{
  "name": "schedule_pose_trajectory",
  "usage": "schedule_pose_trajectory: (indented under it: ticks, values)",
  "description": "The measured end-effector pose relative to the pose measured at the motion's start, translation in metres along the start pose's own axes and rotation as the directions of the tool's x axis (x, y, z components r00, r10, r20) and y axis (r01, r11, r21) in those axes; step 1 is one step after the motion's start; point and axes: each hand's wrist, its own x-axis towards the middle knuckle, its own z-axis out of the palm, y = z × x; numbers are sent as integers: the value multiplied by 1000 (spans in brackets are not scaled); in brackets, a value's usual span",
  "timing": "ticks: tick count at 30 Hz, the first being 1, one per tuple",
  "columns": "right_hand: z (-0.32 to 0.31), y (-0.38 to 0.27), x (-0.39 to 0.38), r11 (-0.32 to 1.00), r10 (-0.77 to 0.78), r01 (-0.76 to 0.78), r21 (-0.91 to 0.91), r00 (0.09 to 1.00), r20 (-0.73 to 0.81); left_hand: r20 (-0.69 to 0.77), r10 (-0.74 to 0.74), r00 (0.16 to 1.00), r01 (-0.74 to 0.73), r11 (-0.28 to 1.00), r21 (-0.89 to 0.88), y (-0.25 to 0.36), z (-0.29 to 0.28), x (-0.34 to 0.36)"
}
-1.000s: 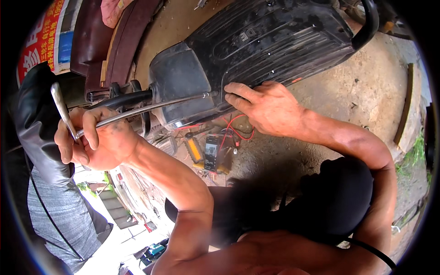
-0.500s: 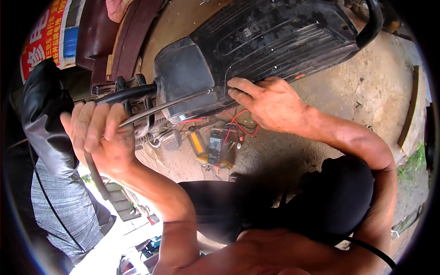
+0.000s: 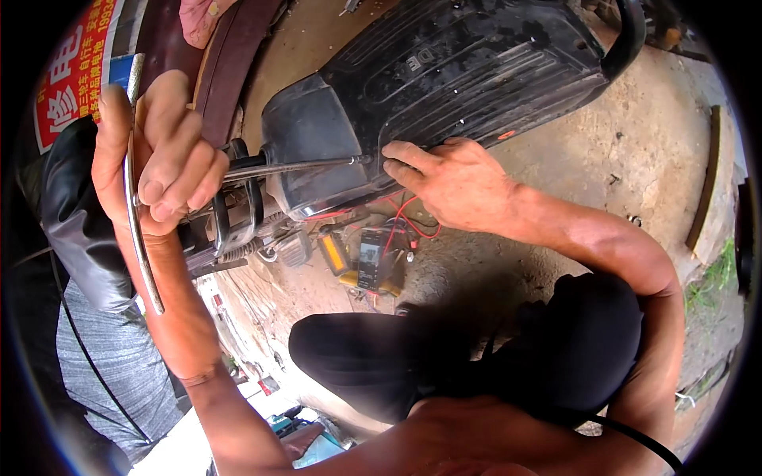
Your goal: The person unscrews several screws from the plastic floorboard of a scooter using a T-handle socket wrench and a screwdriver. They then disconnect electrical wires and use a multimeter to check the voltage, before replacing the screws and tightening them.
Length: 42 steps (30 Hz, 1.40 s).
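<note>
My left hand (image 3: 163,159) is shut on the crossbar of a metal T-handle wrench (image 3: 302,165). The crossbar stands almost upright, and the shaft runs right to the edge of a black scooter body panel (image 3: 460,63). My right hand (image 3: 456,182) lies flat on that panel's lower edge, fingertips beside the wrench tip. The scooter lies tilted over the dirt ground.
A yellow multimeter (image 3: 369,258) with red wires (image 3: 409,226) lies on the ground under the panel. A coil spring (image 3: 238,214) and black seat (image 3: 75,214) are at left, a red sign (image 3: 67,87) above. My knee in black trousers (image 3: 357,357) is below.
My left hand has turned the wrench: the crossbar swung round to stand nearly upright. My right hand has stayed on the panel edge.
</note>
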Motion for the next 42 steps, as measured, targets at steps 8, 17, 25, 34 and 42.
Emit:
schedule_pose_trajectory:
  ticks: [8, 17, 25, 34, 42]
  values:
    - [0, 2, -2, 1000, 19, -19, -5, 1000, 10, -595, 136, 792, 448, 533, 718, 29, 38, 1]
    - [-2, 3, -3, 1000, 14, -14, 3, 1000, -5, 269, 549, 791, 47, -495, 868, -18, 31, -11]
    - [1, -1, 0, 1000, 6, -5, 31, 1000, -7, 133, 969, -209, 105, -113, 988, -100, 19, 8]
    - [0, 4, -2, 1000, 21, -21, 13, 1000, -6, -377, 925, 47, -863, 228, 451, -97, 26, -10]
    - [-2, 4, -3, 1000, 21, -21, -5, 1000, 17, -279, 460, 843, -536, 767, -353, -43, -18, -25]
